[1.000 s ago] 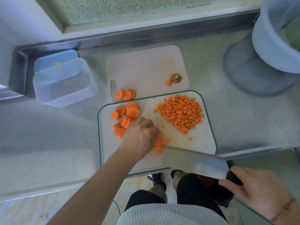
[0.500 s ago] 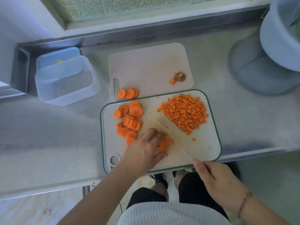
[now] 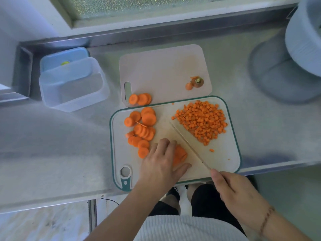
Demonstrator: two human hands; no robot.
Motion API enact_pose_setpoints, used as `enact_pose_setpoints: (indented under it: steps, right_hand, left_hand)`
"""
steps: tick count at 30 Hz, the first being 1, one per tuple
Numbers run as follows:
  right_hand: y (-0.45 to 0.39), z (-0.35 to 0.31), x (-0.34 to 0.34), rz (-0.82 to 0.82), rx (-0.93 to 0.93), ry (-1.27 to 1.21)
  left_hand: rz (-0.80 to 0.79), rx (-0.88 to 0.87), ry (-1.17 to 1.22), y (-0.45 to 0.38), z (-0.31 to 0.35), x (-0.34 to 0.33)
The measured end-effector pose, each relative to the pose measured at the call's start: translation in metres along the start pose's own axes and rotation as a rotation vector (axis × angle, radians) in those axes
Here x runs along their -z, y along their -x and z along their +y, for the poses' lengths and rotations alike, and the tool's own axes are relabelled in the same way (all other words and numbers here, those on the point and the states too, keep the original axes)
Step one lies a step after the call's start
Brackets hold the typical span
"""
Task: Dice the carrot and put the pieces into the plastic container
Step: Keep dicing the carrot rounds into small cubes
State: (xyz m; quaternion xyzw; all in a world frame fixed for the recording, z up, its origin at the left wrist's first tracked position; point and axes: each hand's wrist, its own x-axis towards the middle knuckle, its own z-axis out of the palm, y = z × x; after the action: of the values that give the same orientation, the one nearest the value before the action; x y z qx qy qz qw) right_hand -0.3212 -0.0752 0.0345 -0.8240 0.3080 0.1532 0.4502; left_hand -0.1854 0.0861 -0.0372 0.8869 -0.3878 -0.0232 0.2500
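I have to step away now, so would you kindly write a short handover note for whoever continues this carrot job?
Left hand presses a small stack of carrot slices on the green-rimmed board.
Right hand grips the knife, blade edge-down beside the stack.
Done: diced pile on the board's right.
Left: uncut rounds on the board, more on the pink board. Plastic container holds no carrot yet.

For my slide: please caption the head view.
Left hand steadies carrot slices while right hand holds knife.

Carrot slices (image 3: 141, 126) left, diced carrot (image 3: 202, 121) right on near board (image 3: 224, 159); container (image 3: 73, 84) far left
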Motion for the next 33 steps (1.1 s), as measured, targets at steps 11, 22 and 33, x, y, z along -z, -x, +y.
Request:
enact_pose_setpoints:
  steps: [11, 22, 33]
  right_hand:
    - [0.023, 0.007, 0.005, -0.102, -0.054, 0.151]
    - [-0.015, -0.010, -0.006, -0.094, 0.013, 0.115]
    - [0.022, 0.013, 0.003, -0.108, -0.074, 0.186]
  left_hand:
    - [0.042, -0.348, 0.203, 0.008, -0.024, -0.015]
    - [0.071, -0.332, 0.256, 0.006, -0.023, -0.016]
    - [0.116, -0.300, 0.269, 0.006, -0.023, -0.018]
